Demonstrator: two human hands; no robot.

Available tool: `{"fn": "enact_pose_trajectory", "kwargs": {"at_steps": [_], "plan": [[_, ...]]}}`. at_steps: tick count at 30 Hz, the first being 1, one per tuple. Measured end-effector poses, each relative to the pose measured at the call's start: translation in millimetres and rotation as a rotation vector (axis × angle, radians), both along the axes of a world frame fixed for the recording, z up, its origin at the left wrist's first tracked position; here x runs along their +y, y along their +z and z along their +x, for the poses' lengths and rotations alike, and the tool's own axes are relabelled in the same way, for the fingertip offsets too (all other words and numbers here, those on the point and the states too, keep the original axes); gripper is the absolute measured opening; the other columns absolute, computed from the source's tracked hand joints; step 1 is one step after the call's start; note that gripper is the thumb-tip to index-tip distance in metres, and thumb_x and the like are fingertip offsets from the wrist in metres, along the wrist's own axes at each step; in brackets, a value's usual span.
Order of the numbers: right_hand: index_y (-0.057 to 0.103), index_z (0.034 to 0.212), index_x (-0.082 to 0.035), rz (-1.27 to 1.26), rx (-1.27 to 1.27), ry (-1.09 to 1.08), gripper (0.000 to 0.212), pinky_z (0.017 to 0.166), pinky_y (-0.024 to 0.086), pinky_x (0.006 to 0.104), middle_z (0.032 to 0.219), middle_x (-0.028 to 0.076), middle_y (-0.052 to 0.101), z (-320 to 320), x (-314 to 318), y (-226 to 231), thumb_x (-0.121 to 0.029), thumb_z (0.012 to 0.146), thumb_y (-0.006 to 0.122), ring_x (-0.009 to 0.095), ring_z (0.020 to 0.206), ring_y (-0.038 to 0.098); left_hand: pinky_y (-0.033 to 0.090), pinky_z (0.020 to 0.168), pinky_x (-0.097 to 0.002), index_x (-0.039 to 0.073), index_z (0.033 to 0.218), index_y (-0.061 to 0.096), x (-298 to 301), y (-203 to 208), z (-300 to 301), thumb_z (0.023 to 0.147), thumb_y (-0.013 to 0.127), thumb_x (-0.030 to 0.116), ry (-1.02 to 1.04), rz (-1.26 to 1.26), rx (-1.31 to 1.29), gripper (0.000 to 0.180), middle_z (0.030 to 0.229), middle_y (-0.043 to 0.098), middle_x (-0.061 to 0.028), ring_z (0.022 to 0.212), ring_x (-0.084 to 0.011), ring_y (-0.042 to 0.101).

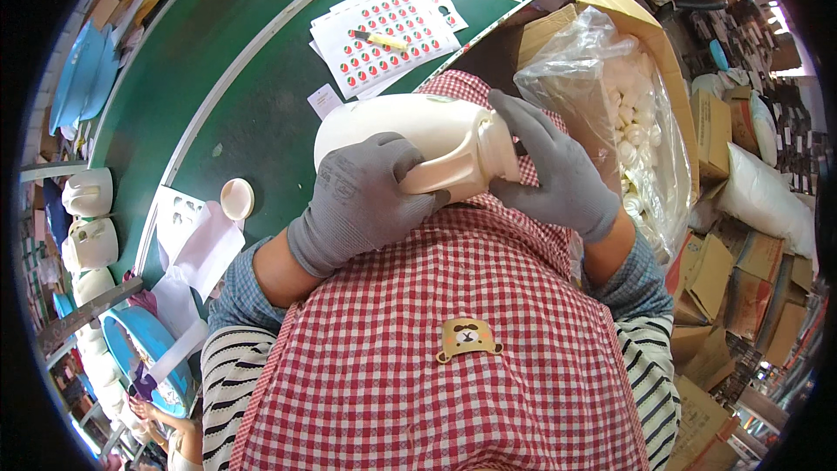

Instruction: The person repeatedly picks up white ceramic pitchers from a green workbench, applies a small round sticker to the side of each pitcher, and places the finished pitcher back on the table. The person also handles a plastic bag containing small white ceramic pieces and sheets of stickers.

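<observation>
A cream-white plastic jug [410,126] with a side handle lies on its side against my chest, over a red-checked apron [436,296]. My left hand [362,201], in a grey glove, grips the jug's body and handle from below. My right hand [554,170], also grey-gloved, is closed around the jug's neck and top at the right end. Both hands hold the jug just above the edge of a green conveyor belt [235,78].
Sheets of small round stickers [388,35] with a yellow pen lie on the belt. A small cream cap [236,198] and paper scraps sit at left. A cardboard box with a clear bag of white parts [623,113] stands at right. More cream jugs [87,192] line the left side.
</observation>
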State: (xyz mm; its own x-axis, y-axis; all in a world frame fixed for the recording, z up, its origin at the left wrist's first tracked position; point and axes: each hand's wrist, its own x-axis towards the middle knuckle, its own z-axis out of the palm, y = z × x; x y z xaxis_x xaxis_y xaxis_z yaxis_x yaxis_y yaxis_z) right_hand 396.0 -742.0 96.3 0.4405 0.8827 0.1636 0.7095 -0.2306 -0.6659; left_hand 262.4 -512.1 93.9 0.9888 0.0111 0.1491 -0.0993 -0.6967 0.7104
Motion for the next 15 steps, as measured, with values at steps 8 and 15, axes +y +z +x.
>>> {"fn": "enact_pose_trajectory", "kwargs": {"at_steps": [8,15], "plan": [[0.048,0.139,-0.012,0.031,-0.165,0.01,0.101,0.094,0.052,0.0435,0.125,0.019,0.05,7,3,-11,-0.05,0.056,0.091,0.036,0.112,0.057,0.053,0.065,-0.0374,0.003,0.082,0.07,-2,1,-3,0.07,0.083,0.029,-0.03,-0.002,0.024,0.031,0.079,0.067,-0.0127,0.069,-0.0285,0.067],[0.049,0.141,-0.015,0.109,-0.189,0.101,0.103,0.092,0.054,0.0429,0.126,0.016,0.047,9,0,-14,-0.036,0.052,0.095,0.034,0.111,0.056,0.052,0.063,-0.0329,0.003,0.079,0.067,-1,1,-4,0.063,0.088,0.022,-0.029,-0.001,0.017,0.033,0.078,0.067,-0.0104,0.069,-0.0241,0.067]]}}
